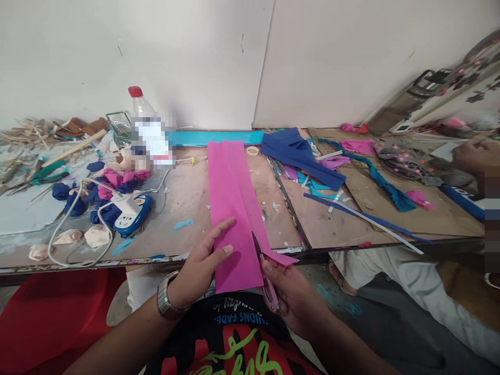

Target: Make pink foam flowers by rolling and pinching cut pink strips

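A long strip of pink sheet [230, 198] runs from the table's back toward me and hangs over the front edge. My left hand [203, 263] pinches its near end, thumb on top and fingers underneath. My right hand [291, 294] grips pink-handled scissors [265, 273] whose dark blades sit in the sheet's right side. A narrow pink strip [279, 256] folds away beside the blades. A metal watch [167, 297] is on my left wrist.
The worktable [187, 203] holds a white power strip with cable [128, 211], pink and blue fabric roses [113, 182], a plastic bottle [144, 120], blue sheet pieces [300, 153] and scraps. Another person's hand [474, 156] and legs [410, 281] are at the right.
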Demonstrator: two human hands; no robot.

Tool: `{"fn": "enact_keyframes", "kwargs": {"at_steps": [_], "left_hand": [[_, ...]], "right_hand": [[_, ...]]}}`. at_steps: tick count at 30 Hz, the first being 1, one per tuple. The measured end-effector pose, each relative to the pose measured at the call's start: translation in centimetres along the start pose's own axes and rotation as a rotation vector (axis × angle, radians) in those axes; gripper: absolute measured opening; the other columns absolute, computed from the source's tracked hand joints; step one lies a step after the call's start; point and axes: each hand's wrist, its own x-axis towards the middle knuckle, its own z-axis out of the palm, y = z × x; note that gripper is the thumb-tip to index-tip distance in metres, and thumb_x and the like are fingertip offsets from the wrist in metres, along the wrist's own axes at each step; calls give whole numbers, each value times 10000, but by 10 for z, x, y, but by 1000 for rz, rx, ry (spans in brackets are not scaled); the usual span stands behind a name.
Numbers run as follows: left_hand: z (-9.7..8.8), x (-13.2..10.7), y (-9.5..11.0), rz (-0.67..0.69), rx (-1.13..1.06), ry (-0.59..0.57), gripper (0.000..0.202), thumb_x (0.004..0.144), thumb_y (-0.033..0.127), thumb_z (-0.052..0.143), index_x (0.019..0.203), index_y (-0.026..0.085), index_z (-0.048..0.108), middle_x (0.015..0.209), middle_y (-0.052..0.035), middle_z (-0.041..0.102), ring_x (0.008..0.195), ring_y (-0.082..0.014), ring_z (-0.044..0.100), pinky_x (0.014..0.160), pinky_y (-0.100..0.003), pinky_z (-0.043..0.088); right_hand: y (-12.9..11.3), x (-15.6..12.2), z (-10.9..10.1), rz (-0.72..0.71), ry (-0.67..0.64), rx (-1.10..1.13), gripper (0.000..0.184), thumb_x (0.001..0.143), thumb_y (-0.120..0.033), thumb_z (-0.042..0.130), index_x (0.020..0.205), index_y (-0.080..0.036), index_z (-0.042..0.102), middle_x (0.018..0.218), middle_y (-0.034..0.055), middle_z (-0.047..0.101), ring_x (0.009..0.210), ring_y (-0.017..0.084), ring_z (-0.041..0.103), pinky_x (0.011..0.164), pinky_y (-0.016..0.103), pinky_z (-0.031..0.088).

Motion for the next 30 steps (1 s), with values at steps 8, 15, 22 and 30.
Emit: {"fn": "enact_keyframes", "kwargs": {"at_steps": [8, 15, 22, 30], "left_hand": [[-1, -1, -3, -20, -44, 10, 555, 928, 379, 666, 1468, 308, 559, 1605, -48, 453, 1494, -318, 386, 1265, -508, 261], [-1, -2, -6, -36, -93, 17, 589, 919, 373, 683, 1486, 296, 541, 1616, -54, 437, 1496, -322, 385, 1263, -506, 269], [0, -3, -4, -46, -110, 12, 603, 914, 379, 688, 1492, 302, 533, 1606, -58, 452, 1489, -323, 395, 1255, -510, 282], [-1, -4, -5, -27, -95, 23, 574, 921, 376, 676, 1477, 308, 550, 1612, -40, 445, 1492, -305, 389, 1267, -480, 261]], "right_hand": [[9, -2, 5, 1, 60, 22, 564, 647, -647, 870, 737, -178, 569, 378, -114, 400, 321, 18, 229, 370, 186, 213], [13, -2, 6, 2, 66, 56, 559, 647, -632, 879, 807, -181, 592, 372, -121, 408, 320, 17, 234, 377, 177, 213], [13, -3, 11, -52, 90, 54, 564, 645, -633, 884, 743, -193, 544, 367, -122, 378, 323, 23, 235, 370, 184, 222], [14, 0, 8, -29, 65, 76, 516, 669, -593, 889, 822, -169, 636, 394, -102, 440, 320, 23, 243, 376, 189, 236]]}}
